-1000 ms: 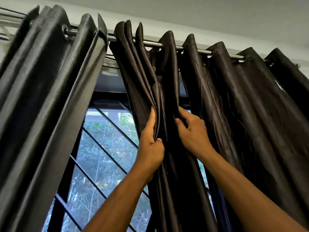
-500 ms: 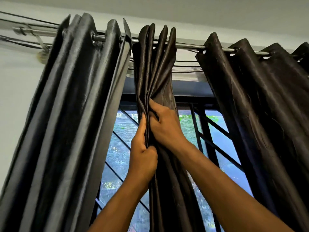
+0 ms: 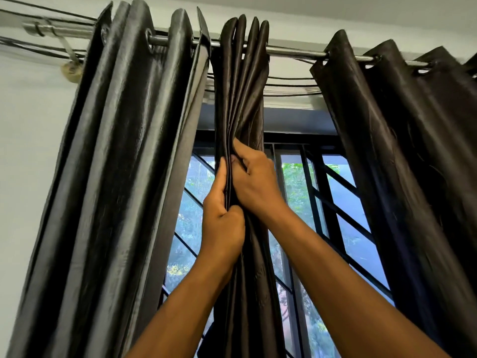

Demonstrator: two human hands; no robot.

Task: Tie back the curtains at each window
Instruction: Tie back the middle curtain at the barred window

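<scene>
Both hands up at a narrow bunched section of dark brown glossy curtain (image 3: 242,94), hanging from the steel rod (image 3: 291,51) btwn two wider panels. Left hand (image 3: 223,215) grip closed round the gathered pleats; right hand (image 3: 254,182) pinches folds just above.

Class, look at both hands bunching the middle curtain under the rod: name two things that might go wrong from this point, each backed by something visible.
1. The left hand and right hand grip the middle curtain high up; a hard pull may strain the rod or its bracket.
2. No tie-back is visible, so freeing a hand to fetch one may let the gathered folds spread across the window again.
</scene>
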